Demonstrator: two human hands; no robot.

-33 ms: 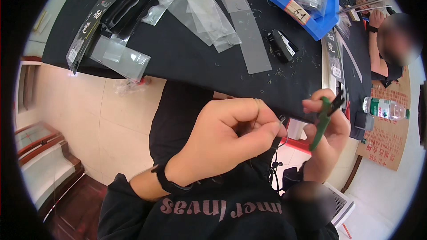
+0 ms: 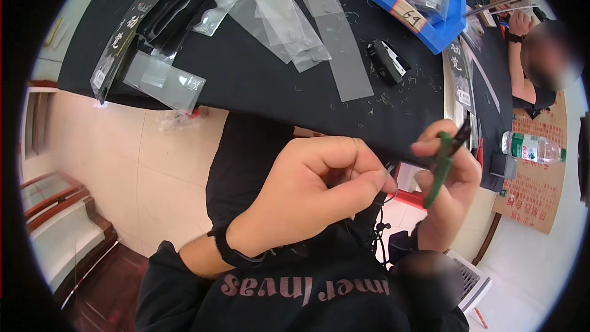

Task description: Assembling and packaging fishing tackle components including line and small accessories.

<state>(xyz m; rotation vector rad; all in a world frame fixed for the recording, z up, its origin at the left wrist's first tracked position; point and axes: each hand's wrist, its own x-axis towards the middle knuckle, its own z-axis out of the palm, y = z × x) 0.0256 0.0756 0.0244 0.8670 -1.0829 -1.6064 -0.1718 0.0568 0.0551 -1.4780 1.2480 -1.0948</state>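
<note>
My left fingers (image 2: 364, 192) are pinched closed on a thin dark cord (image 2: 396, 190), while my right fingers (image 2: 439, 128) curl around a green-handled hand tool (image 2: 437, 179) near it, by the near edge of the black worktop (image 2: 270, 89).

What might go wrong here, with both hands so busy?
The left hand pinches a thin dark strand by its fingertips, so it might slip free.

The right hand holds a green-handled tool near those fingers; if it is sharp, which I can't tell, a careless move could nick them.

Small clippings lie scattered near the clear plastic sleeves and might cling to them.
</note>
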